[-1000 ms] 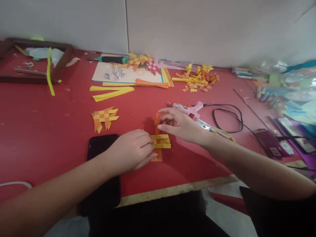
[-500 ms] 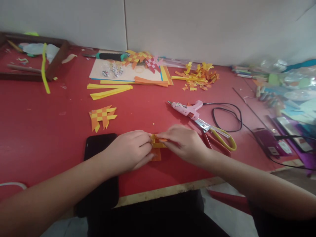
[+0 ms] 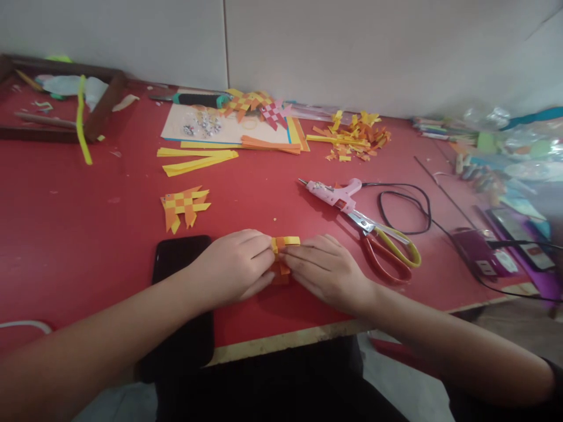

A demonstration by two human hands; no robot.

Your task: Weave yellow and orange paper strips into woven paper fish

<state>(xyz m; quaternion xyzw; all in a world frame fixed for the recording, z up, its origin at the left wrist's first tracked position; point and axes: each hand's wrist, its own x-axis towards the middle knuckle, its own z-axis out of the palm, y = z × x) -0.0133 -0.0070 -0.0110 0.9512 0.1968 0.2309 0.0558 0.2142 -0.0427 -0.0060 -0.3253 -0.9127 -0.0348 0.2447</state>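
Note:
Between my hands, near the table's front edge, is a small weave of orange and yellow paper strips [image 3: 284,241]. My left hand [image 3: 241,264] is closed on its left side, the fingertips pinching the strips. From the right, my right hand [image 3: 328,266] rests its fingertips on the strips, its fingers close together and fairly straight. The fingers hide much of the weave. A black phone [image 3: 180,316] lies under my left forearm. Beyond it sits a finished-looking woven paper fish [image 3: 185,206] in orange and yellow.
A pink glue gun [image 3: 334,194] and scissors [image 3: 387,249] lie to the right. Yellow strips [image 3: 197,158], orange strips [image 3: 270,144] and a heap of paper scraps [image 3: 360,138] are farther back. A wooden frame [image 3: 103,105] stands at the far left, a purple box [image 3: 479,252] at the right.
My right hand has gone from pinching an orange strip to lying flatter over the weave, fingers extended. A yellow strip now shows above its fingertips. My left hand has barely moved.

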